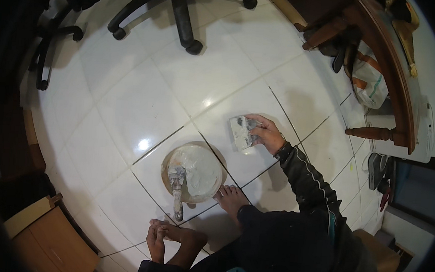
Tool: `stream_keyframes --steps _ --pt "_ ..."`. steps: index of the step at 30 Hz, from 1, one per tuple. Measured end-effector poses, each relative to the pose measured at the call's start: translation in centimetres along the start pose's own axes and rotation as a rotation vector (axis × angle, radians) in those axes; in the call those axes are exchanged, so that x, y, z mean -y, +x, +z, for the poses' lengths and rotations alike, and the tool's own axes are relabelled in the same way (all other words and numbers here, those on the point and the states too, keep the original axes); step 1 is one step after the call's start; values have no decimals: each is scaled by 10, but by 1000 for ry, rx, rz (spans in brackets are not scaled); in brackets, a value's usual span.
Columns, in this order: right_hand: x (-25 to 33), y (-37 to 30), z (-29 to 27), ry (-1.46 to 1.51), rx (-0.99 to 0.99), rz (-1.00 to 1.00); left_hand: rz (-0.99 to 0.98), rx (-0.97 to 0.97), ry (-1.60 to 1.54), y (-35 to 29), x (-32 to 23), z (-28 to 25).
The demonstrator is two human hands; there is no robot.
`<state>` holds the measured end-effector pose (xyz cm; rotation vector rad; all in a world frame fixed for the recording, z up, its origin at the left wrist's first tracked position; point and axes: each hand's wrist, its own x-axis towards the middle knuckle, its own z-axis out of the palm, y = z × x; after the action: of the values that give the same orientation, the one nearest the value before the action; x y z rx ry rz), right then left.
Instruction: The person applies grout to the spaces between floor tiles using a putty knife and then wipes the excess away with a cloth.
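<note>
My right hand (267,133) grips a flat rectangular spreader (241,133) smeared with white paste, thumb on top and fingers along its edge. The spreader is at or just above the white floor tiles; I cannot tell if it touches. A round bowl (164,168) of thick white paste (200,172) stands on the floor to its lower left. Across the bowl's left side lies a paste-covered putty knife (176,193), its handle sticking out over the near rim. My left hand (156,233) is down by my left foot, its fingers curled in, and no tool shows in it.
Dark joint lines (289,121) run between tiles near the bowl and to the right; farther joints look pale. My bare right foot (232,201) is beside the bowl. Black wheeled chair bases (182,26) stand at the far side. A wooden table (403,107) is at right, a wooden cabinet (54,235) at lower left.
</note>
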<state>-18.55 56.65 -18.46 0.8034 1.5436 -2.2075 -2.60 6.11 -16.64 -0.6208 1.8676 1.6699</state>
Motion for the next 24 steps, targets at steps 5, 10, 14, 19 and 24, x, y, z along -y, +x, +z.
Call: stream_keyframes --steps 5,10,14,19,24 --pt "-7 34 -86 -622 -357 -464 36 37 68 9 -1 2" --pt "55 44 -75 -1267 -628 -431 45 95 72 15 -9 5" --pt "-8 75 -42 -2101 -739 -602 49 72 129 15 -10 7" --pt "70 42 -43 -1699 -85 -232 87 43 79 12 -9 3" --pt "113 72 -101 -1563 -269 -473 63 79 98 17 -10 3"
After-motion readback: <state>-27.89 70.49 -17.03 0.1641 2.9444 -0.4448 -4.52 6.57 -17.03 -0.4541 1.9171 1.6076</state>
